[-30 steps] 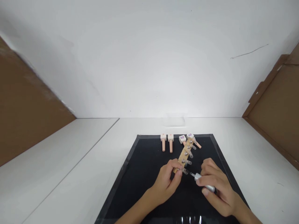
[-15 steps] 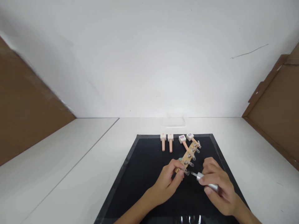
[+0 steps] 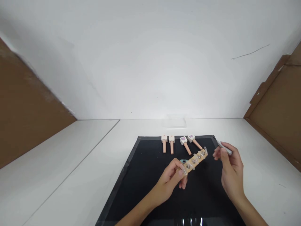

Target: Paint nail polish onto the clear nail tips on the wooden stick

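My left hand [image 3: 167,182] pinches the near end of a pale wooden strip [image 3: 196,159] over the black mat. Along it sit metal studs and several clear nail tips [image 3: 206,150], which stick out past its edges. Raised at the mat's right edge, my right hand [image 3: 231,171] is closed on a nail polish brush [image 3: 228,151] by its silver cap-handle. The thin bristle end points up and left, away from the strip. Just behind my left fingers is a small teal bottle [image 3: 184,161] with a dark opening, partly hidden by the hand and strip.
Several white square bottles with peach caps lie at the back of the black mat [image 3: 131,188], such as this left one [image 3: 164,138]. A clear plastic tray [image 3: 175,126] stands behind them. A white wall [image 3: 150,62] and brown cardboard panels [image 3: 279,103] enclose the table.
My right hand has lifted the brush away from the nearest nail tip, up and to the right. My left hand has tilted the strip flatter, its far end swinging right and nearer.
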The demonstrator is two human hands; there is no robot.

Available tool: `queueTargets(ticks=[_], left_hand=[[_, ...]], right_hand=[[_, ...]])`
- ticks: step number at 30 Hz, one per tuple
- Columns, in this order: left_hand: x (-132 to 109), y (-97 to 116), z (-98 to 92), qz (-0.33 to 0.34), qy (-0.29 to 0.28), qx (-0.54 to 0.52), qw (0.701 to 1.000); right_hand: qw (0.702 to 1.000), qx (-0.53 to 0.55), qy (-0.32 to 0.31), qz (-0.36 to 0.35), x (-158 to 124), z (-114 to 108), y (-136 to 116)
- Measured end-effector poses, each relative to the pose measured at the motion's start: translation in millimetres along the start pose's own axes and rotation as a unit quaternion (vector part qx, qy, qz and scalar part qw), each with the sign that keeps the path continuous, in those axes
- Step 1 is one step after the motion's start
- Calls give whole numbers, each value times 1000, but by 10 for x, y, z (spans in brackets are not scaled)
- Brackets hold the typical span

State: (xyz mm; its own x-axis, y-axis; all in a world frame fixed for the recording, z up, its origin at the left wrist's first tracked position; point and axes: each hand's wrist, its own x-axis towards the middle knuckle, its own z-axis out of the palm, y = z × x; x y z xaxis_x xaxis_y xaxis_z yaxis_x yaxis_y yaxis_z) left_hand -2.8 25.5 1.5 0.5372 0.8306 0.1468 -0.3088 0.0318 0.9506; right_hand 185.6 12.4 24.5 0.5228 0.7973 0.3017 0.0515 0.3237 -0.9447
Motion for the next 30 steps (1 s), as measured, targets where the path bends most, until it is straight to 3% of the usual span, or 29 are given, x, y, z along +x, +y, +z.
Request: queueTargets(ticks=[5, 11, 16, 22, 26, 30], left_hand=[[10, 35, 7, -27, -13, -111, 993], [15, 37, -13, -43, -40, -130, 990], [22, 1, -23, -89, -96, -160, 978], [60, 2, -32, -157, -110, -287, 938], [58, 1, -26, -197, -112, -292, 929], [29, -22, -38, -205, -165, -306, 915]], right_hand=[[983, 56, -57, 165, 125, 61, -49], [951, 126, -101, 263, 68, 93, -101], [944, 164, -119, 261, 49, 90, -94], [946, 176, -144, 232, 55, 116, -62], [940, 184, -171, 231, 30, 134, -46], [940, 171, -178, 235, 21, 136, -33]])
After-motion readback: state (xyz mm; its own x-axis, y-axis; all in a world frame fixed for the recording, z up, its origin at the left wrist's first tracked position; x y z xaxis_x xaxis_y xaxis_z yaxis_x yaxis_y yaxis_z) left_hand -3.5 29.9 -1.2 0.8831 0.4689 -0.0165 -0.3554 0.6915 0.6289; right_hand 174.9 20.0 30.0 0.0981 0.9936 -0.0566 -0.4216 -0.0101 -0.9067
